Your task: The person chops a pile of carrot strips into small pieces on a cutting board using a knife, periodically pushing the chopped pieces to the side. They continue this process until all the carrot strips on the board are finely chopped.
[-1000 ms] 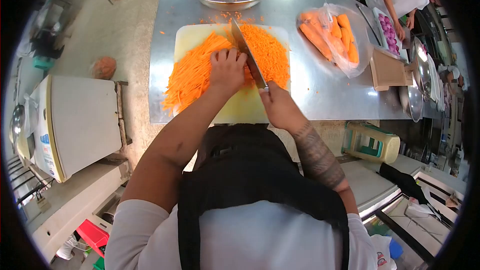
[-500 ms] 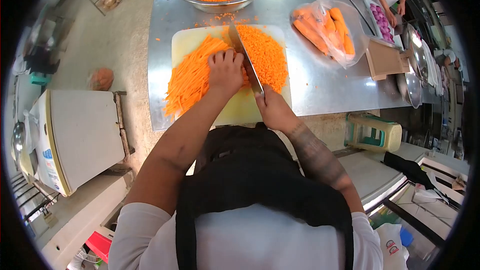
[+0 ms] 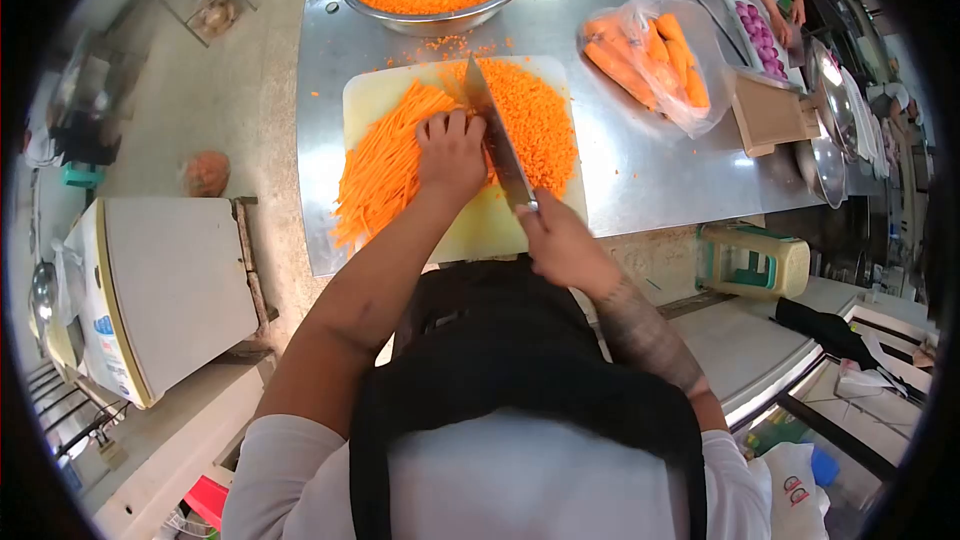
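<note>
My right hand [image 3: 563, 245] is wrapped round the handle of a kitchen knife [image 3: 497, 132], its broad blade pointing away over the cutting board [image 3: 490, 236]. Left of the blade, my left hand [image 3: 452, 152] presses with curled fingers on a heap of carrot strips [image 3: 385, 162], fingertips close beside the steel. Finely diced carrot [image 3: 540, 125] lies piled on the board to the right of the blade. The lower edge of the blade is hidden among the carrot pieces.
Behind the board stands a metal bowl [image 3: 440, 20] of diced carrot. Whole peeled carrots [image 3: 640, 60] lie in a plastic bag to the right. Further right are a tray of purple onions [image 3: 762, 38], a brown box [image 3: 765, 112] and another person's hand [image 3: 780, 28]. A stool [image 3: 755, 262] is below the table.
My right hand has drawn slightly back toward me with the knife, whose handle end sits lower. The left hand stays on the strips. The whole view has shifted a little.
</note>
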